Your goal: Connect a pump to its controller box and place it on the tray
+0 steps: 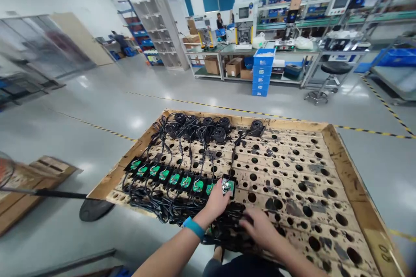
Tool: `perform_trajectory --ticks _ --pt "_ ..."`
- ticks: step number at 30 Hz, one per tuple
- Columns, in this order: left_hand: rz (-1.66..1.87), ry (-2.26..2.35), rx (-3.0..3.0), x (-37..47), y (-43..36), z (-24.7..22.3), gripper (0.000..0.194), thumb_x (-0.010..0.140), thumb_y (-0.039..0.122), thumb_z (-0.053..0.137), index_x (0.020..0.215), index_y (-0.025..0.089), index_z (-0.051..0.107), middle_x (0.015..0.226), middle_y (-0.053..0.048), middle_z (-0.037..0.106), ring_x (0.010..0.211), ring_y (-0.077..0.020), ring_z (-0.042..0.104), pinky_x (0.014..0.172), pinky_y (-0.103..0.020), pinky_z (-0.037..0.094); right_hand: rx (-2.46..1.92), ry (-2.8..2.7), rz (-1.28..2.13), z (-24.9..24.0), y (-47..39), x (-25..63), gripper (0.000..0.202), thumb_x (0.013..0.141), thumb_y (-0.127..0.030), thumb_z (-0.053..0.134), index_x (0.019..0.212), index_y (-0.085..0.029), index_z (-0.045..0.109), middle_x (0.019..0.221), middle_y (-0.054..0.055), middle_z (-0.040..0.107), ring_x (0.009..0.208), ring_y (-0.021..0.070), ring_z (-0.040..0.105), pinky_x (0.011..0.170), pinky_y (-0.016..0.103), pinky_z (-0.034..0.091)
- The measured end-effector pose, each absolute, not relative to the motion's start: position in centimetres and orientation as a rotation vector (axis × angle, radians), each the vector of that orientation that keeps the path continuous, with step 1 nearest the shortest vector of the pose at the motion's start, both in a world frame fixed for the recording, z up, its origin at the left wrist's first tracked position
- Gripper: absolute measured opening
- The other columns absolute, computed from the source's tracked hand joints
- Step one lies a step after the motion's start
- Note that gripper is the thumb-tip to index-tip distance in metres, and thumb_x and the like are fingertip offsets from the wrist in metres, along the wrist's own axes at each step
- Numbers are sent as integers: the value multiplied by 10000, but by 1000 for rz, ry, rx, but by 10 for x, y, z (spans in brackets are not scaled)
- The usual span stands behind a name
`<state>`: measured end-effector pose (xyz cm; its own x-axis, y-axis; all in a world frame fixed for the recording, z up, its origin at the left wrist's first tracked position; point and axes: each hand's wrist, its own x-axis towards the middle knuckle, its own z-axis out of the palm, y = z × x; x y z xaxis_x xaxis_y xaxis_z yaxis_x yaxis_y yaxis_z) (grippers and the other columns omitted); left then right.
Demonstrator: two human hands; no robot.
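Observation:
A wooden board (292,181) full of round holes lies in front of me. On its left part a row of several small black units with green circuit boards (169,176) is laid out, each wired by black cables to round black parts (208,125) at the far edge. My left hand (217,202), with a blue wristband, holds the last unit (228,186) at the right end of the row. My right hand (260,226) rests on a bundle of black cables (224,229) at the near edge.
A fan base and pole (94,207) lie on the floor at left beside a wooden pallet (29,186). Beyond the yellow-black floor tape stand workbenches, stacked blue bins (262,73), a stool (328,78), shelving, and people far off.

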<state>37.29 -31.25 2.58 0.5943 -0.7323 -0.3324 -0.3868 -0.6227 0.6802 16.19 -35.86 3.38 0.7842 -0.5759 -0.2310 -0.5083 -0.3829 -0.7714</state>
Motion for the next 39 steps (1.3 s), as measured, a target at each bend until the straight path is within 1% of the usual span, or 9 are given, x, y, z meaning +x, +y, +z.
perform_trajectory --ticks 4,7,10,14,23,30,33,36,39 --pt "-849 -1555 2289 392 -318 39 780 762 313 689 1453 58 434 1504 -244 451 1446 -379 352 1219 -507 242 -2221 846 -80 28 -284 150 358 756 -381 839 1026 -213 674 1166 79 642 1132 292 516 993 428 405" --pt "-934 -2098 2121 412 -336 42 967 735 430 740 1551 155 299 1642 -185 237 1522 -383 182 1235 -554 173 -2305 865 4 30 -260 163 514 753 -462 839 1161 -223 636 1292 89 595 1176 303 485 1025 463 380" --pt "-1046 -2335 1929 427 -348 36 1043 710 500 752 1576 229 237 1676 -128 139 1538 -371 135 1236 -550 171 -2370 899 134 25 -244 175 587 744 -456 843 1216 -193 613 1354 116 549 1200 318 468 1052 481 372" --pt "-981 -2365 1926 433 -343 28 969 774 519 673 1577 196 238 1667 -144 171 1523 -392 181 1221 -569 200 -2449 1024 183 15 -219 188 433 830 -351 732 1192 -143 616 1406 155 501 1250 337 432 1098 488 332" --pt "-762 -2303 2023 425 -330 29 833 813 440 596 1529 111 324 1629 -194 266 1497 -370 260 1193 -540 283 -2582 1174 126 56 -242 182 133 909 -163 536 968 -159 655 983 121 652 998 273 550 953 441 409" --pt "-601 -2284 2102 423 -320 20 856 844 557 545 1521 83 323 1550 -267 363 1441 -435 334 1159 -569 311 -2242 1514 -172 46 -215 149 311 874 -129 497 1134 -131 667 1451 188 499 1347 326 431 1127 511 341" --pt "-662 -2305 2117 430 -327 20 896 847 658 500 1533 113 310 1538 -253 392 1414 -443 373 1131 -573 340 -1967 1572 -332 33 -162 128 351 869 -183 457 1145 -177 673 1415 151 552 1283 286 522 1093 474 425" --pt "-657 -2375 2095 435 -358 29 858 882 657 447 1535 120 306 1534 -247 398 1406 -420 392 1118 -535 362 -1545 1793 -475 14 -103 98 388 884 -369 407 1072 -220 712 1259 156 664 1166 296 630 1045 474 501" --pt "-493 -2425 2023 436 -419 46 773 913 566 454 1520 107 319 1527 -245 394 1411 -386 383 1132 -502 349 -1176 2046 -548 -1 -49 74 341 724 -563 515 839 -326 731 999 131 742 954 348 711 914 514 586"
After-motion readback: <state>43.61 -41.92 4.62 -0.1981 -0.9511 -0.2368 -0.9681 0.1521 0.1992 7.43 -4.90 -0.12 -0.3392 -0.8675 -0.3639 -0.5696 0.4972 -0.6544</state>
